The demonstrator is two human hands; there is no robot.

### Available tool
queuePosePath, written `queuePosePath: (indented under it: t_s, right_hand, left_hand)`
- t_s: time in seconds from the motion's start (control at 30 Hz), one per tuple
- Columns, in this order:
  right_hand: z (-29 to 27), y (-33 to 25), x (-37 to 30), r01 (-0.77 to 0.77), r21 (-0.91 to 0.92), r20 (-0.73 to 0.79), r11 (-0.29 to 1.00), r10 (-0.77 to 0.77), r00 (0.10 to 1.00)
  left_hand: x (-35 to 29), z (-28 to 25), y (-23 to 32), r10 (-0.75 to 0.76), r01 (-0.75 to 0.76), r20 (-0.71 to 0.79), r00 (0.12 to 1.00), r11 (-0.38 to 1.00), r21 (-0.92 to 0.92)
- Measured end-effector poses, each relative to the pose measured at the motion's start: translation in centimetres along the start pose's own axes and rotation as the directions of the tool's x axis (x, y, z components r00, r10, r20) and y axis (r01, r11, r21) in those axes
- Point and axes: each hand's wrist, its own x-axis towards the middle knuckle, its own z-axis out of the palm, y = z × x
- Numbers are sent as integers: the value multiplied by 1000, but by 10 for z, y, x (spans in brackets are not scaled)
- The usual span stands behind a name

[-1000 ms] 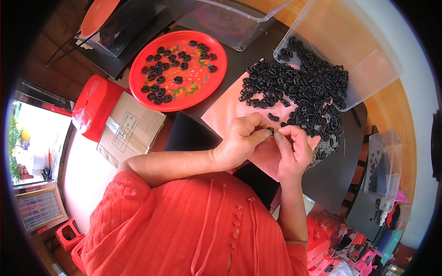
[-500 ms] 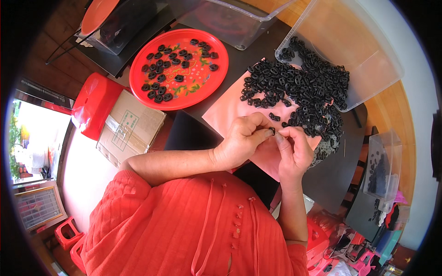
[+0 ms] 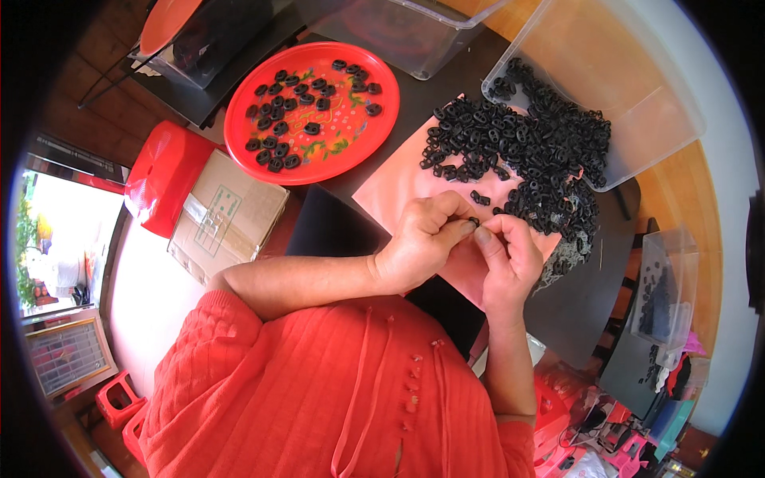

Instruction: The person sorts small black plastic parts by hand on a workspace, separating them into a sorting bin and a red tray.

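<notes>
Between the fingertips of both hands, over the near edge of a pink sheet [image 3: 390, 187], is a small black cord lock [image 3: 473, 221], mostly covered by the fingers. My left hand [image 3: 418, 243] pinches it between thumb and forefinger. From the other side, my right hand [image 3: 510, 256] is closed in a pinch against it, thumb and fingertip touching its right end. Just beyond the hands a few loose cord locks [image 3: 480, 197] lie on the sheet. A big heap of black cord locks [image 3: 550, 143] spreads behind and to the right of them.
At the far left of the table stands a red round tray [image 3: 358, 151] bearing several black cord locks. A clear plastic bin [image 3: 637, 119] tips over the heap's far side. Another clear bin [image 3: 414, 40] stands behind the tray. A cardboard box [image 3: 231, 211] sits left, beside a red stool [image 3: 159, 179].
Both hands keep their pinch on the cord lock, with only slight finger movement. The whole view has shifted a little, so the tray and heap sit slightly differently in the picture.
</notes>
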Motion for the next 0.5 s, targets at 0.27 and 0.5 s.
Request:
queuePosePath:
  t_s: [0.27, 0.5]
  right_hand:
    - [-3, 7, 3, -177, 279, 73, 944, 162, 984]
    - [-1, -2, -1, -166, 256, 28, 952, 164, 986]
  left_hand:
    - [0, 0, 4, 41, -44, 34, 999, 996, 82]
    - [1, -2, 11, -66, 66, 35, 997, 998, 2]
